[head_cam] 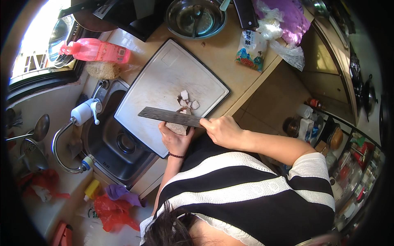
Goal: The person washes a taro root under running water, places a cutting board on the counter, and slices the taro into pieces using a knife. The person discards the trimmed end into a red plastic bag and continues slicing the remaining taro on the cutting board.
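My left hand (176, 140) grips a pale, speckled chunk of root vegetable (176, 128), which looks like taro, at the near edge of a white cutting board (157, 80) with a dark rim. In my right hand (226, 130) is a kitchen knife (169, 117) with a broad, dark, streaked blade. The blade lies across the view above the chunk and hides part of it; whether it touches the chunk I cannot tell. Just beyond the blade, several small white pieces with brown peel (184, 95) rest on the board.
Left of the board is a steel sink (107, 141) with a white faucet (81, 112). A pink bottle (98, 50) lies near a sponge (103, 70). Farther back stand a metal bowl (184, 27) with a spoon and a printed food packet (251, 50). Shelves (347, 166) line the right.
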`<action>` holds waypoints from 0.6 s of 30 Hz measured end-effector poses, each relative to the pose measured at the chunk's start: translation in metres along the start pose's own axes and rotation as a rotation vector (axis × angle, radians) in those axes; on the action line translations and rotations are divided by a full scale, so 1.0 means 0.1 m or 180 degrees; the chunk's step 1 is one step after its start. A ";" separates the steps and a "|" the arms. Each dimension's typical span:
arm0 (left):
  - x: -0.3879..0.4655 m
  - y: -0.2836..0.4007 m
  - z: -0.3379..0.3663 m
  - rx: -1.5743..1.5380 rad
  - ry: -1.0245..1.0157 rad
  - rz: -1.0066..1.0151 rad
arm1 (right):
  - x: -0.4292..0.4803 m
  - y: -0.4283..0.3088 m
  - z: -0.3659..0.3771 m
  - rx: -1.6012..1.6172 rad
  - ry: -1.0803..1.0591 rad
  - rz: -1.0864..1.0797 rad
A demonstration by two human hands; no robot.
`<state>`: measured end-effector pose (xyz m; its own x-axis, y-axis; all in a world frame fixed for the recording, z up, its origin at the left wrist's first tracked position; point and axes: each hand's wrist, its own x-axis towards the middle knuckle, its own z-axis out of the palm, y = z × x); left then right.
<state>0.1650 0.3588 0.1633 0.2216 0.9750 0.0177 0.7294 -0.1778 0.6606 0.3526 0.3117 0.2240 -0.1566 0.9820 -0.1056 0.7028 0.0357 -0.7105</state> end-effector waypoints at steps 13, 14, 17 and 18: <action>0.00 -0.03 0.00 0.0031 0.0212 0.0573 | 0.43 0.26 0.31 0.0198 0.0005 0.0329; 0.01 -0.03 0.00 0.0039 0.0186 0.0510 | 0.47 0.27 0.30 0.0234 0.0090 0.0294; 0.01 -0.01 -0.04 -0.0059 0.0095 0.0387 | 0.48 0.24 0.19 0.0296 0.0043 0.0483; 0.02 0.01 -0.06 -0.0074 0.0044 0.0341 | 0.46 0.21 0.13 0.0343 0.0226 0.0352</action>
<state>0.1618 0.3616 0.1686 0.2885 0.9523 0.0992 0.6869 -0.2780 0.6715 0.3514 0.3555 0.1952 -0.0305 0.9896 -0.1406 0.6341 -0.0896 -0.7681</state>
